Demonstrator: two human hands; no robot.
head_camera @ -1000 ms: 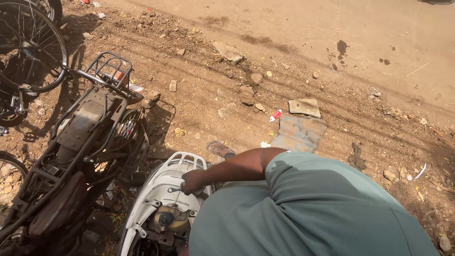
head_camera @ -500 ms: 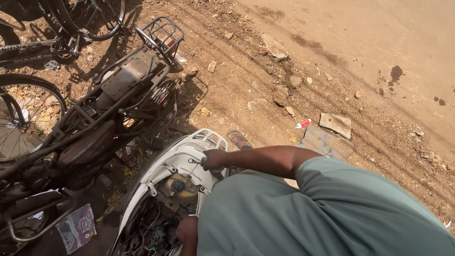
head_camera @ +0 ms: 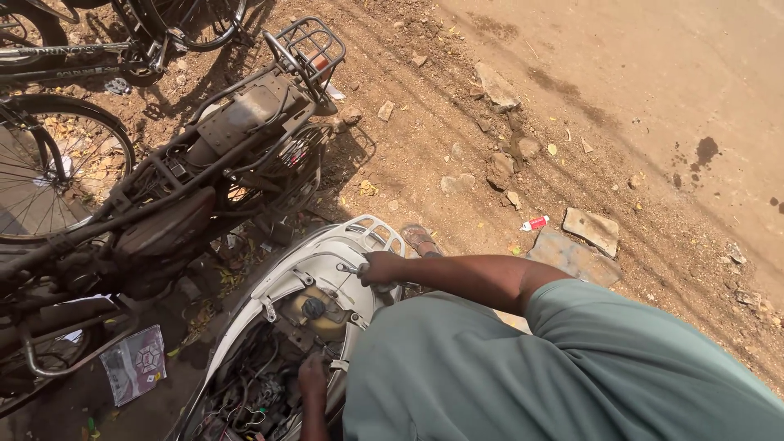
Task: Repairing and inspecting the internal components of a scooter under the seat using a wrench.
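**Hands on the open white scooter body**

Scooter [head_camera: 314,269] lies below you, white shell with the seat off, so the inner parts show — a yellowish tank with a dark round cap [head_camera: 314,308] and, lower down, a tangle of wires [head_camera: 249,400]. Your right hand [head_camera: 380,268] is closed around a small metal wrench [head_camera: 353,268] at the right rim of the shell, just beside the slotted rear grille [head_camera: 377,233]; the fingers are pressed together on the tool. Your left hand [head_camera: 312,377] is down inside the body, near the wires and below the tank. You see only its back, so I cannot tell if it is spread or if it pinches something.

Your grey-green shirt [head_camera: 555,376] fills the lower right of the view. A foot in a sandal [head_camera: 420,240] stands on the dirt just behind the scooter.

To the left, an old dark motorcycle [head_camera: 204,171] with a wire rear rack [head_camera: 310,45] is near the scooter, and a bicycle wheel [head_camera: 57,163] stands beyond it. A clear plastic packet [head_camera: 135,363] lies on the ground on the left. On the right — stones, one flat slab [head_camera: 592,229] and a small red-and-white wrapper [head_camera: 536,222] on dry earth.
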